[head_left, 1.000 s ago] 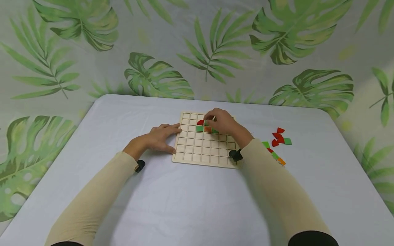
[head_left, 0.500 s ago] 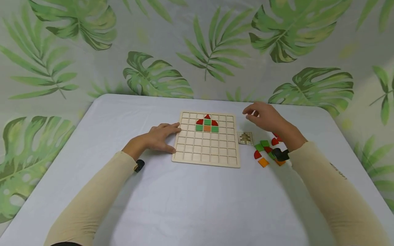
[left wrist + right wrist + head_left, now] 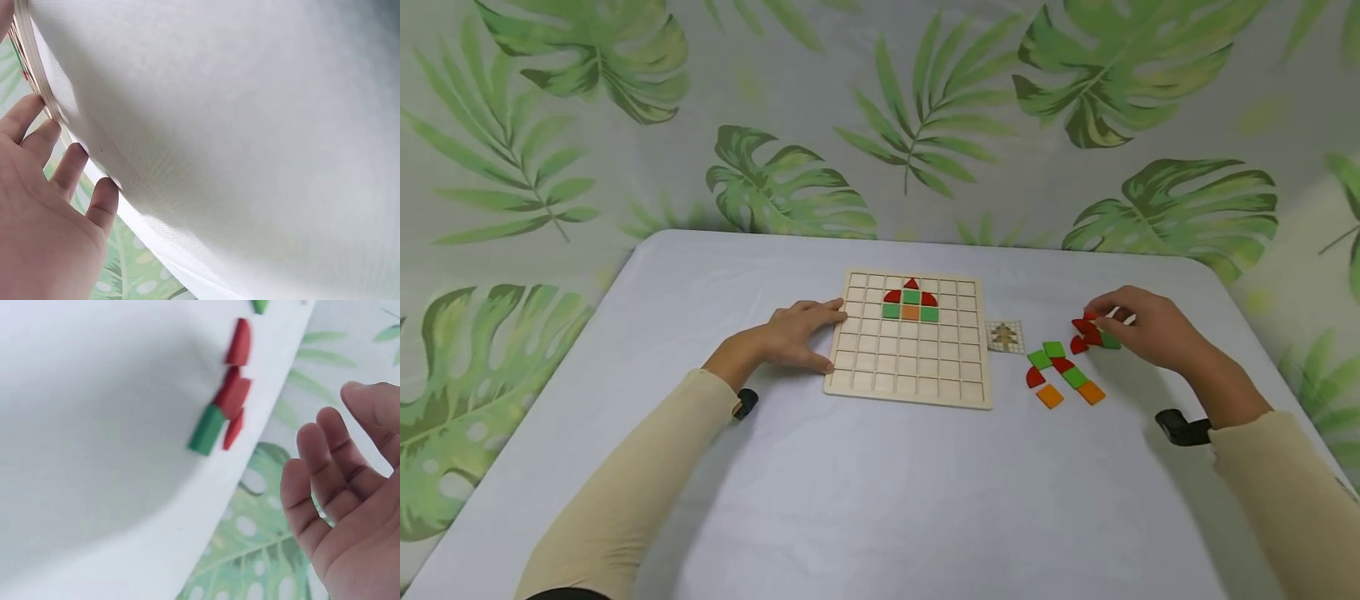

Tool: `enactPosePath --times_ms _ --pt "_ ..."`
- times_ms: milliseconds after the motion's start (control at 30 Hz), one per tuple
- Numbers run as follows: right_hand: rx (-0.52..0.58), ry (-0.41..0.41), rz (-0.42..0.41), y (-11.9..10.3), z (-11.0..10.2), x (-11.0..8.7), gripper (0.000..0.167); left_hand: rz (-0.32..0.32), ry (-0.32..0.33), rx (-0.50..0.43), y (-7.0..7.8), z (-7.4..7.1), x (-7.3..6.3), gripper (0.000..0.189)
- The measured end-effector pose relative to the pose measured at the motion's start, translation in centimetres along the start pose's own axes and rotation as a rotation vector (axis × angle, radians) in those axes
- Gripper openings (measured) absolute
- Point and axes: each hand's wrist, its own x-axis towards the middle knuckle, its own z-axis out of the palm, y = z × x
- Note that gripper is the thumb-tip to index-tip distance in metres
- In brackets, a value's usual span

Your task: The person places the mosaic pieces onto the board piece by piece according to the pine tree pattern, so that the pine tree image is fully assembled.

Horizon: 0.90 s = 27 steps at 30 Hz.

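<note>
My left hand [image 3: 790, 336] rests with spread fingers against the left edge of the wooden grid board [image 3: 887, 364]. In the left wrist view its fingertips touch the board's edge. Near the board's far side sit a red triangle [image 3: 912, 284], red rounded tiles [image 3: 892, 297], green squares [image 3: 891, 311] and an orange square [image 3: 911, 312]. At the right, my right hand [image 3: 1153, 329] hovers over a cluster of red tiles [image 3: 1092, 337] and a green tile [image 3: 1109, 340]. The right wrist view shows its thumb and fingers apart, loosely bent, with nothing between them.
A small card with a tree pattern [image 3: 1003, 337] lies by the board's right edge. Beyond it are loose green tiles [image 3: 1054, 349], an orange tile [image 3: 1091, 392] and red tiles [image 3: 1034, 377]. White cloth covers the table [image 3: 880, 492]; a leaf-print curtain [image 3: 940, 100] hangs behind.
My right hand has left the board and moved right to the red tile cluster. A red rounded tile and a red triangle now show where it was. The left hand has stayed put.
</note>
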Motion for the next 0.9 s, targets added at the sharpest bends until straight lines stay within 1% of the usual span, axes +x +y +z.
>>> enactPosePath --times_ms 100,167,233,467,633,733,900 --pt "0.003 -0.005 0.005 0.6 0.5 -0.4 0.025 -0.008 -0.003 -0.001 -0.1 0.1 0.0 0.087" --pt "0.013 -0.019 0.009 0.6 0.8 -0.4 0.025 -0.012 -0.001 0.004 -0.2 0.1 0.0 0.086" --pt "0.02 -0.039 0.009 0.3 1.0 -0.4 0.024 -0.01 0.004 0.006 -0.2 0.1 0.0 0.086" --pt "-0.025 -0.106 -0.062 -0.7 2.2 -0.9 0.014 -0.008 0.008 -0.013 -0.1 0.0 0.1 0.085" --pt "-0.037 -0.154 -0.048 -1.3 3.1 -1.3 0.014 -0.006 0.008 -0.012 -0.1 0.2 0.1 0.086" --pt "-0.06 -0.156 -0.055 -1.5 3.7 -1.4 0.012 -0.005 0.005 -0.011 -0.1 0.3 0.1 0.086" --pt "-0.1 -0.148 -0.047 -1.6 4.2 -1.3 0.019 -0.007 0.011 -0.008 -0.1 0.2 0.1 0.086"
